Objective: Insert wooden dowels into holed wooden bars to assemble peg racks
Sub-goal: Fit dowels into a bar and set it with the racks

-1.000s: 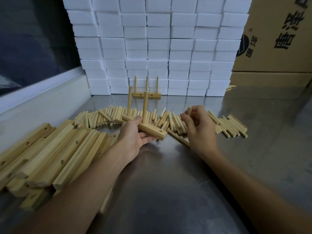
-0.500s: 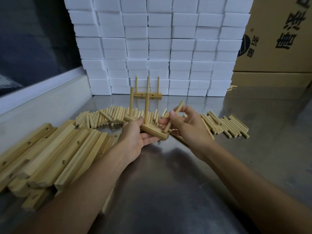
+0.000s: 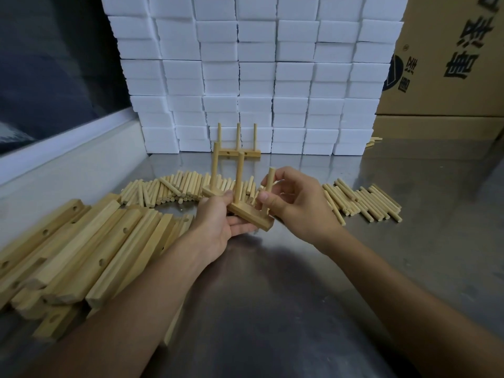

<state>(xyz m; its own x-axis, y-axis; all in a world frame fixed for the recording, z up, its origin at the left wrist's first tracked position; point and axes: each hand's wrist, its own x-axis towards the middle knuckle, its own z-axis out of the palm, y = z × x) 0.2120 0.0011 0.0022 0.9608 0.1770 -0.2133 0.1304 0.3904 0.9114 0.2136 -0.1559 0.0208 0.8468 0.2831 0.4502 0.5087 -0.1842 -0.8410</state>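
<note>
Steel table before stacked white blocks

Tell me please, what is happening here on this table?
A person is assembling a wooden peg rack. The left hand holds a holed bar that already carries two upright dowels. The right hand pinches a third dowel and stands it upright at the bar's near end; whether it is fully seated I cannot tell. One finished rack stands by the white blocks. Loose dowels and spare bars lie on the metal table.
</note>
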